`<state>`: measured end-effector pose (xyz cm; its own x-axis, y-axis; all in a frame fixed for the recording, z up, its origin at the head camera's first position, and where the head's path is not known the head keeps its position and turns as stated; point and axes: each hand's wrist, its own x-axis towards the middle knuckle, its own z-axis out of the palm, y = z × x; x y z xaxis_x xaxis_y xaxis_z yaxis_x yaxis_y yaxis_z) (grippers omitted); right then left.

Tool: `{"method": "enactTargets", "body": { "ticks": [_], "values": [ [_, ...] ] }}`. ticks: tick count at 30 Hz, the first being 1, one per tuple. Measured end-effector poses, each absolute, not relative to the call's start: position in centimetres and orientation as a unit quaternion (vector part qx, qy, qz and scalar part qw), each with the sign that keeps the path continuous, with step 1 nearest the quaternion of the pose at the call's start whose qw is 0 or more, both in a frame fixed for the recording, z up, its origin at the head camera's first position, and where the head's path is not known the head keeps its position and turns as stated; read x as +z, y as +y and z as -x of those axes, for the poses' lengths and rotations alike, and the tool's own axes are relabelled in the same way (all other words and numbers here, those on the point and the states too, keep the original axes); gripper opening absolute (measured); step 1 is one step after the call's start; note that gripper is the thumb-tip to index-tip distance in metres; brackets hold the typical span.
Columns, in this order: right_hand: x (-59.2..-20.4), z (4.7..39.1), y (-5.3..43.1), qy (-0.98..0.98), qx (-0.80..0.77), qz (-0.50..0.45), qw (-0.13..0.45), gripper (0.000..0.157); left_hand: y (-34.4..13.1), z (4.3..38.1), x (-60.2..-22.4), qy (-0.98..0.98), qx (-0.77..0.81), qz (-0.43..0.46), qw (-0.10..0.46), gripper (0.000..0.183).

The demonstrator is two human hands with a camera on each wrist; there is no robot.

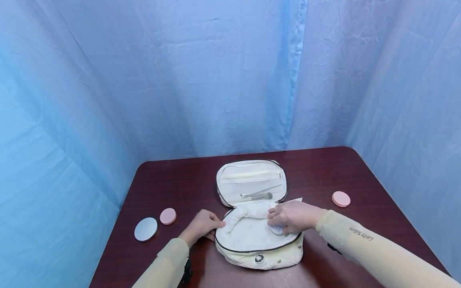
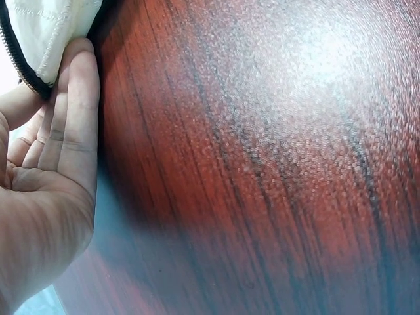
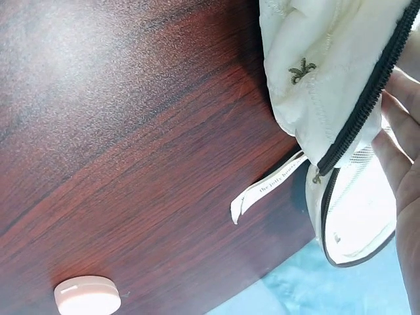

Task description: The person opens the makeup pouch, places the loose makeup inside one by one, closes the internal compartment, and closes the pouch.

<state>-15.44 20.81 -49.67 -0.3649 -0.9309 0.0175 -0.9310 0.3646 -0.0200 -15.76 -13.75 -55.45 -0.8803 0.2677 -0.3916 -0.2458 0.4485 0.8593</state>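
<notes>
A cream quilted makeup bag (image 1: 259, 260) with small bow prints stands unzipped, its lid (image 1: 252, 168) folded back. My left hand (image 1: 204, 226) pinches the bag's left rim between thumb and fingers; in the left wrist view the fingers (image 2: 82, 98) lie along the outer wall by the black zip. Reaching over the right rim, my right hand (image 1: 292, 217) has its fingers around a round, flat white case (image 1: 276, 229) inside the bag. Much of that case is hidden under the hand. The right wrist view shows only part of the fingers (image 3: 400, 131) behind the rim.
Makeup brushes (image 1: 263, 196) lie in the lid's pocket. Left of the bag are a pink round compact (image 1: 167, 216) and a larger pale disc (image 1: 145, 229). Another pink compact (image 1: 341, 199) lies to the right. A fabric tab (image 3: 266, 187) sticks out beside the bag's hinge.
</notes>
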Motion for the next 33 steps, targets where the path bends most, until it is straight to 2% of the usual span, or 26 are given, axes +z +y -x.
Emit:
{"method": "enactTargets", "body": {
  "ticks": [5,10,28,33],
  "values": [
    [-48.6,15.3,21.1,-0.857,0.026,-0.514,-0.02,0.043,-13.8,15.8,-55.4,0.816,0.524,-0.007,0.244,0.018],
    [-47.7,16.2,22.5,-0.866,0.024,-0.499,0.003,0.04,-14.0,15.9,-55.8,0.812,0.531,-0.014,0.243,0.018],
    [-48.1,17.7,31.2,-0.927,0.054,-0.37,0.033,0.046,-14.1,16.0,-56.0,0.808,0.535,-0.02,0.244,0.019],
    [-48.3,17.7,33.7,-0.942,0.066,-0.329,0.007,0.048,-14.1,15.9,-55.9,0.808,0.535,-0.018,0.245,0.019]
  ]
}}
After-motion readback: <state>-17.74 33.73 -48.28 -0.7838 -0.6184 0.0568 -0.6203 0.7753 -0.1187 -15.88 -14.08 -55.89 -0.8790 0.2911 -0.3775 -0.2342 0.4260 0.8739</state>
